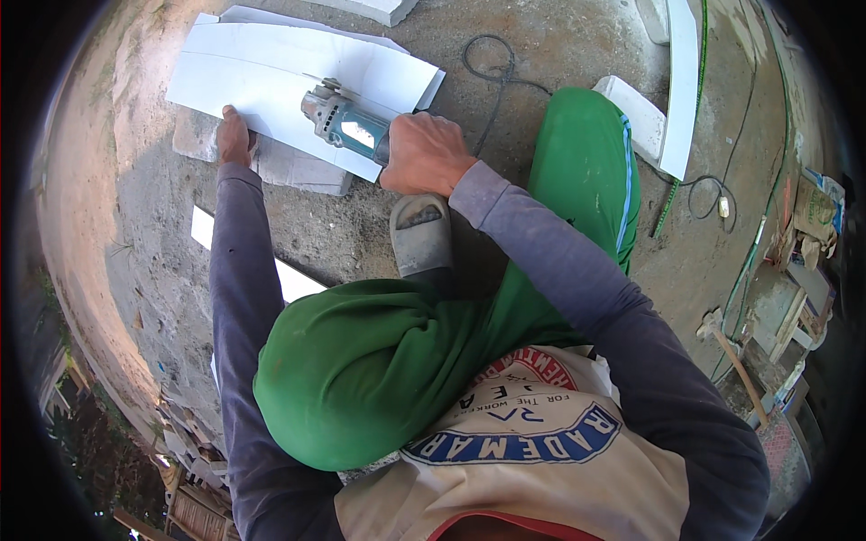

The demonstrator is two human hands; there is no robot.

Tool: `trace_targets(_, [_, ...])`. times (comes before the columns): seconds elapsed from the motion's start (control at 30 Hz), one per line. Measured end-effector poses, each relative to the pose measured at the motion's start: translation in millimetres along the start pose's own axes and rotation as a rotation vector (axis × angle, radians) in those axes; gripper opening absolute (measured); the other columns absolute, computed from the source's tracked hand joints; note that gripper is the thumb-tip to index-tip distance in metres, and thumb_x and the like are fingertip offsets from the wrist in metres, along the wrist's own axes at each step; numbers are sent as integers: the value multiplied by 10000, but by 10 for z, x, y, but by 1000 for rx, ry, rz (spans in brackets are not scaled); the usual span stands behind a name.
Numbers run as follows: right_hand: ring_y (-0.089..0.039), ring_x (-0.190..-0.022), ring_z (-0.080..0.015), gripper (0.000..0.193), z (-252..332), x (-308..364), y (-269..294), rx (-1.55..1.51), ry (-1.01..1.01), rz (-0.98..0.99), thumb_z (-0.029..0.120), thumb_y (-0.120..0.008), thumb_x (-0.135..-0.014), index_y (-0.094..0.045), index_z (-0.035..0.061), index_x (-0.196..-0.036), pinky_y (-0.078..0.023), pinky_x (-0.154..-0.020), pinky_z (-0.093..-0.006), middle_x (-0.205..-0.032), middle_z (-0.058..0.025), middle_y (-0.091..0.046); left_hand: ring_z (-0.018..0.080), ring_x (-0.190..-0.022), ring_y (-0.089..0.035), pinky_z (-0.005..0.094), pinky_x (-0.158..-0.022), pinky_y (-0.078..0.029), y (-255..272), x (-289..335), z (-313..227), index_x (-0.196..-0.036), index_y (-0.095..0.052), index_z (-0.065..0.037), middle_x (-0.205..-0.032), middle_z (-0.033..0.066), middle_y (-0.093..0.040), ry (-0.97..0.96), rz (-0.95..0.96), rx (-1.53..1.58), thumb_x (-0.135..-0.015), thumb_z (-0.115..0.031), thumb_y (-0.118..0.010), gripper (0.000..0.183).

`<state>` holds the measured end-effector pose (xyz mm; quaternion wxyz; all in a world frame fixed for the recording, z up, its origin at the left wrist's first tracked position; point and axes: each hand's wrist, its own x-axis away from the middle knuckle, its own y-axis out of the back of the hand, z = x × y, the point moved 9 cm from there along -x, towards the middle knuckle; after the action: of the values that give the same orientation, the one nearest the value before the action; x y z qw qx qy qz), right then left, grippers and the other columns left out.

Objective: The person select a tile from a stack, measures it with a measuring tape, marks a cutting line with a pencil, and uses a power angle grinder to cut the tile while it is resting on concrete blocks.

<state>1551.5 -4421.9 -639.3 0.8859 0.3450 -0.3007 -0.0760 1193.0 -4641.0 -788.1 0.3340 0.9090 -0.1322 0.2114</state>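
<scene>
A large white panel [262,77], possibly several sheets stacked, lies slanted across pale blocks [298,167] on the ground. At its near left edge my left hand [234,140] is closed, gripping the panel with a digit on top; the fingers beneath are hidden. My right hand [424,151] wraps round the rear handle of an angle grinder [359,132] with a teal body and grey metal head. The grinder is over the right half of the panel, its disc seen nearly edge-on at the far side. Whether the disc touches the panel I cannot tell.
A dark power cord [505,72] loops right of the panel. White offcuts [296,281] lie near my left forearm. A long white strip [683,90] leans by a white block [631,115] at the right. Wood scraps [780,325] and a wooden-handled tool [741,374] lie farther right.
</scene>
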Motion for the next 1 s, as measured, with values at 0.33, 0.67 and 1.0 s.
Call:
trace_targets(0.33, [-765,-872,-477,272,-134,107,2,11,-7,-20,159,-754,-659,-754,-78,-794,-616,-828,-510,-891,-319,-749,131,-421,-392,322,-419,-300,-131,120,-57,-733,-560,-145,-569,-22,-446,-11,-35,101,-1134,-526,-372,585])
trace_targets(0.67, [-760,-892,-492,291,-186,245,33,10,3,-31,157,-755,-661,-745,-85,-823,-616,-843,-520,-901,-330,-743,159,-594,-597,335,-530,-444,20,-192,122,-943,-716,-15,-762,50,-653,20,12,-31,-1128,-553,-360,672])
trace_targets(1.0, [-750,-920,-507,328,-327,406,55,18,-12,3,174,-784,-665,-727,-90,-852,-608,-863,-532,-940,-346,-734,131,-445,-445,312,-426,-330,-49,-62,59,-812,-616,-121,-627,-5,-527,13,-33,23,-1136,-538,-372,582])
